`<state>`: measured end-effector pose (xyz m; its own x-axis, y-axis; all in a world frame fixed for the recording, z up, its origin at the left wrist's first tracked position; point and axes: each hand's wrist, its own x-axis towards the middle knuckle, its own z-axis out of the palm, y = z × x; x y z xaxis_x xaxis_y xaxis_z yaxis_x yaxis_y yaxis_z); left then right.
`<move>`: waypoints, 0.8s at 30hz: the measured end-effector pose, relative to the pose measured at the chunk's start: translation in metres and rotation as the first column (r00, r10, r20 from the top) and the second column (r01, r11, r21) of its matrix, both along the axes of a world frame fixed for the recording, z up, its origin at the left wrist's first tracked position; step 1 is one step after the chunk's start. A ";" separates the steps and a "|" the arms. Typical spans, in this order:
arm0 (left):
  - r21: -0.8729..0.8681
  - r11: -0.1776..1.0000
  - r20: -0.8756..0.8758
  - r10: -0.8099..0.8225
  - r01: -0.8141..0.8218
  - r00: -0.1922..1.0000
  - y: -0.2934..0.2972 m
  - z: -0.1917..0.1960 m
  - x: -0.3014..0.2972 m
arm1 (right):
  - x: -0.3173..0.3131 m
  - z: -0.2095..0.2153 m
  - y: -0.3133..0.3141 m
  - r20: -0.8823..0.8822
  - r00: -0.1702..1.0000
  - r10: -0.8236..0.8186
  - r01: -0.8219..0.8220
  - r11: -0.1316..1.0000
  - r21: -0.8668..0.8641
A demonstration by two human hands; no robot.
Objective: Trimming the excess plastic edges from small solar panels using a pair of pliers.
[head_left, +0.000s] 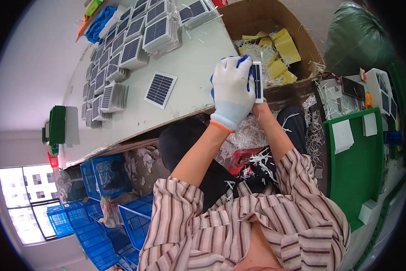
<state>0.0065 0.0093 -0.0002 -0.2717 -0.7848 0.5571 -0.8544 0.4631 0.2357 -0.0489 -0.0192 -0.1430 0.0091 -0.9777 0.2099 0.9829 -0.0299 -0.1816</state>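
Note:
My left hand [232, 86], in a white knit glove with blue coating and an orange cuff edge, is closed at the left edge of a small solar panel [258, 81]. The panel has dark cells and a white border, and is tilted nearly edge-on above the box of scraps. Behind the panel and the glove, my right hand [259, 107] shows only at the wrist; its fingers are hidden. On the table to the left lies a single solar panel [161, 90], face up.
Stacked solar panels [133, 52] cover the table's far left. A cardboard box [297, 27] holds white strips and yellow pieces. White strips lie on my lap. Right stand a green tray [356, 167] and a green sack [358, 40]; blue crates [106, 176] stand lower left.

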 end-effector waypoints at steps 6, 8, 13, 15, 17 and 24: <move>0.033 0.996 -0.096 -0.081 0.084 0.992 0.003 0.005 -0.006 | -0.040 -0.034 -0.008 -0.017 0.965 0.260 -0.260 0.965 -0.021; 0.015 0.999 -0.080 0.048 -0.047 0.996 0.008 0.010 0.010 | -0.042 0.008 0.025 -0.751 0.654 -0.096 0.175 0.984 0.027; 0.038 0.999 0.047 0.035 -0.037 0.998 0.008 0.005 0.014 | -0.064 0.026 0.047 -0.874 0.483 -0.049 0.047 0.998 -0.030; -0.010 1.000 -0.020 0.030 -0.030 0.999 0.003 0.002 0.008 | -0.071 0.034 0.035 -0.914 0.394 -0.096 0.016 0.995 -0.097; -0.012 1.000 -0.030 0.001 -0.002 1.000 0.001 0.000 0.007 | -0.070 0.045 0.038 -0.919 0.329 -0.216 0.025 0.975 -0.221; -0.048 0.999 -0.052 0.016 -0.018 0.998 -0.001 -0.002 0.007 | -0.044 0.038 0.100 -0.925 0.379 -0.033 -0.119 0.989 -0.084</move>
